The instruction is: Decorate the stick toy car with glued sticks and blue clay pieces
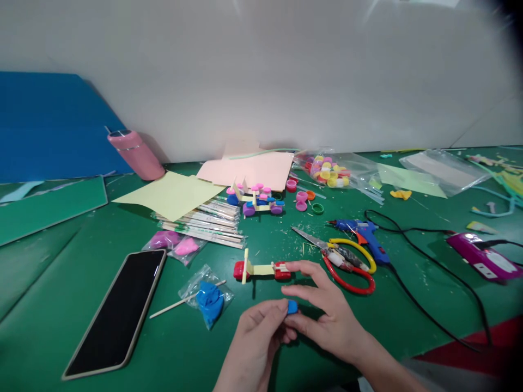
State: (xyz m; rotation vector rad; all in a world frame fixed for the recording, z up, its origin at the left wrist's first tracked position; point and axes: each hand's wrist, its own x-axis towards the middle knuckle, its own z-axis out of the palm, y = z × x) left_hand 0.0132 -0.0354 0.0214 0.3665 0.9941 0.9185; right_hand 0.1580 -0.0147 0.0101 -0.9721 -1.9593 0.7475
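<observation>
Both hands are low in the middle of the green counter (408, 326), pinching one small blue plastic bottle cap (292, 306) between them. Left hand (255, 340) has its fingers curled shut on the cap's near side, right hand (327, 313) grips it from the other side with its index finger stretched out toward a little car made of red caps and pale yellow card strip (261, 270), which sits just beyond. Red-and-yellow handled scissors (347, 261) and a blue glue gun (365, 235) are to the right, a black phone (118, 310) lies left, and a clear bag of blue balloon stuff (208, 299) is between.
</observation>
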